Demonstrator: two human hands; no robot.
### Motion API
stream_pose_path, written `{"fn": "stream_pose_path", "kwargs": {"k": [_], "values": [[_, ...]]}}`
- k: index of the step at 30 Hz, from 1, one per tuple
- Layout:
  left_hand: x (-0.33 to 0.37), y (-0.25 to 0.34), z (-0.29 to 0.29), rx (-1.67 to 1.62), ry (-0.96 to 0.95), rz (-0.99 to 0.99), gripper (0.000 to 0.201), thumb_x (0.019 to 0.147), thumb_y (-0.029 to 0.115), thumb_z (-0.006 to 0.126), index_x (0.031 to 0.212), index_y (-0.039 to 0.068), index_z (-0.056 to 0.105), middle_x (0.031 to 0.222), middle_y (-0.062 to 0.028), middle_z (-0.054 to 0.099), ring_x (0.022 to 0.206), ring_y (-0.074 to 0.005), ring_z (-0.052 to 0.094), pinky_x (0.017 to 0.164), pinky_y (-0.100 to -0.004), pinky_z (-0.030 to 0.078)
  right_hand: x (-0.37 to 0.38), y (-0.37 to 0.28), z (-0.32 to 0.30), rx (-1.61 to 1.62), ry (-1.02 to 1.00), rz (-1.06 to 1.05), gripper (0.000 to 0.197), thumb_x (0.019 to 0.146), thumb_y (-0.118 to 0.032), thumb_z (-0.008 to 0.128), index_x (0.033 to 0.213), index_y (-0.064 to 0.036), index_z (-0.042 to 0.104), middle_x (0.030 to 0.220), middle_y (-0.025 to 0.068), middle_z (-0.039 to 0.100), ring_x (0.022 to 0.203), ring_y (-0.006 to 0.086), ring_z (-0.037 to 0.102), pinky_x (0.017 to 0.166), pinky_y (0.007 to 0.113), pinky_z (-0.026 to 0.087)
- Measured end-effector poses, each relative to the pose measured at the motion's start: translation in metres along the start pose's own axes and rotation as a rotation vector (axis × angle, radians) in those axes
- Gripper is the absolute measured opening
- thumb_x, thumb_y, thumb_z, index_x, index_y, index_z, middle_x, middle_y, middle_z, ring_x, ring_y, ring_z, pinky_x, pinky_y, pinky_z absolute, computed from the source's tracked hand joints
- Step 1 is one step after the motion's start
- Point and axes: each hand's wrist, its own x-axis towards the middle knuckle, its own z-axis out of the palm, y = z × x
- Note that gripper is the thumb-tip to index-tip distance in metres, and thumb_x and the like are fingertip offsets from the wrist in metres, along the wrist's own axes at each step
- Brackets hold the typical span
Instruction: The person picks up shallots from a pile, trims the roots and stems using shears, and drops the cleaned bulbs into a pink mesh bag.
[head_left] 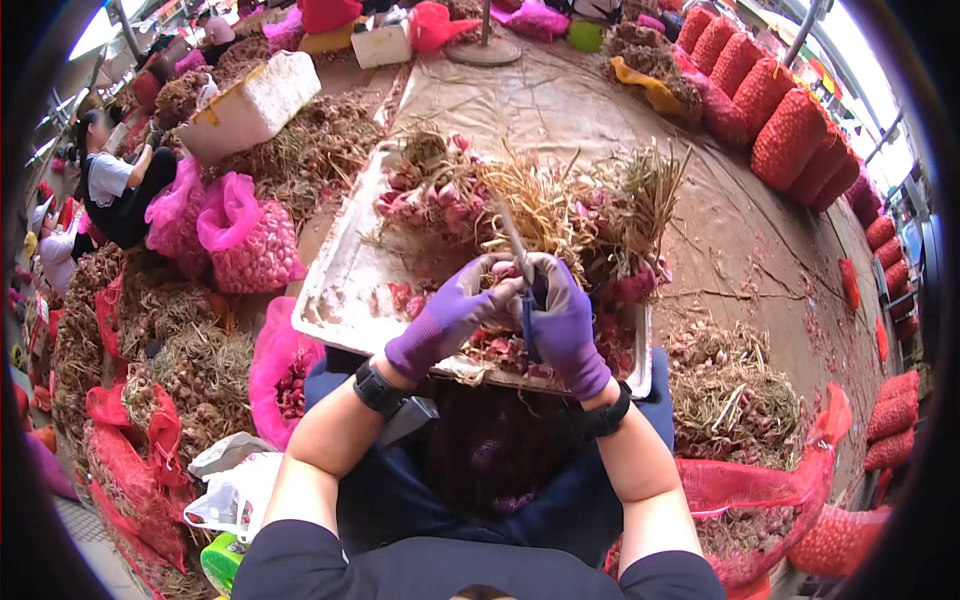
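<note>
Both my hands wear purple-and-grey gloves and meet over a white foam tray point(337, 275) on my lap. My right hand point(566, 325) is closed round a pair of scissors point(514, 240); the blades point up and away, and part of the blue handle shows below the fingers. My left hand point(450, 318) pinches what looks like a garlic bulb point(503, 270) beside the blades, mostly hidden by the fingers. Bunches of purplish garlic point(430, 200) with dry stalks point(540, 195) fill the tray's far side. Loose reddish skins and cut bits lie beneath my hands.
Pink mesh bags of bulbs point(255, 245) and a white foam box point(250, 108) stand left among garlic heaps. Another person point(115, 180) sits there. Full red mesh sacks point(790, 135) line the far right. More dry garlic point(735, 400) lies right of my knee.
</note>
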Motion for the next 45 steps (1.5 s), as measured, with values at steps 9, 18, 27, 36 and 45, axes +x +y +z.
{"fn": "stream_pose_path", "kwargs": {"k": [9,18,27,36,45], "values": [[-0.002,0.001,0.010,-0.158,0.085,0.152,0.046,0.092,-0.003,0.054,0.136,0.003,0.040,0.121,-0.0050,0.054,0.108,-0.0140,0.056,0.092,-0.0284,0.049,0.008,0.007,-0.017,0.247,0.208,0.187,0.040,0.083,-0.002,0.068,0.118,-0.0025,0.048,0.089,0.0013,0.056,0.074,0.0059,0.054,0.070,0.019,0.046],[-0.004,-0.008,0.012,-0.083,0.090,0.074,0.042,0.088,0.004,0.064,0.127,0.002,0.048,0.121,-0.0081,0.058,0.111,-0.0164,0.057,0.097,-0.0316,0.048,-0.003,0.003,-0.022,0.498,0.156,0.327,0.042,0.079,0.002,0.069,0.117,-0.0007,0.050,0.090,0.0015,0.057,0.074,0.0079,0.057,0.065,0.021,0.050],[-0.001,-0.009,0.006,-0.379,-0.050,0.086,0.038,0.096,0.011,0.056,0.131,0.002,0.045,0.128,-0.0130,0.057,0.109,-0.0206,0.061,0.092,-0.0328,0.050,-0.005,-0.003,-0.025,0.546,-0.002,0.288,0.041,0.087,-0.002,0.058,0.125,-0.0005,0.045,0.106,0.0090,0.063,0.089,0.0139,0.065,0.074,0.024,0.054],[0.001,-0.023,-0.003,-0.872,-0.220,0.085,0.039,0.099,0.013,0.050,0.136,0.004,0.042,0.124,-0.0083,0.059,0.116,-0.0185,0.056,0.100,-0.0330,0.045,-0.002,0.015,-0.022,0.379,0.233,0.164,0.034,0.084,0.002,0.063,0.115,-0.0017,0.050,0.093,0.0015,0.060,0.073,0.0061,0.057,0.062,0.019,0.049],[0.002,-0.022,0.010,-0.422,0.126,0.068,0.040,0.099,0.015,0.052,0.134,0.001,0.041,0.123,-0.0086,0.057,0.109,-0.0167,0.059,0.089,-0.0315,0.052,-0.007,-0.007,-0.010,0.355,0.167,0.173,0.035,0.080,0.002,0.067,0.112,-0.0002,0.054,0.091,0.0023,0.060,0.074,0.0055,0.056,0.065,0.021,0.051]]}}
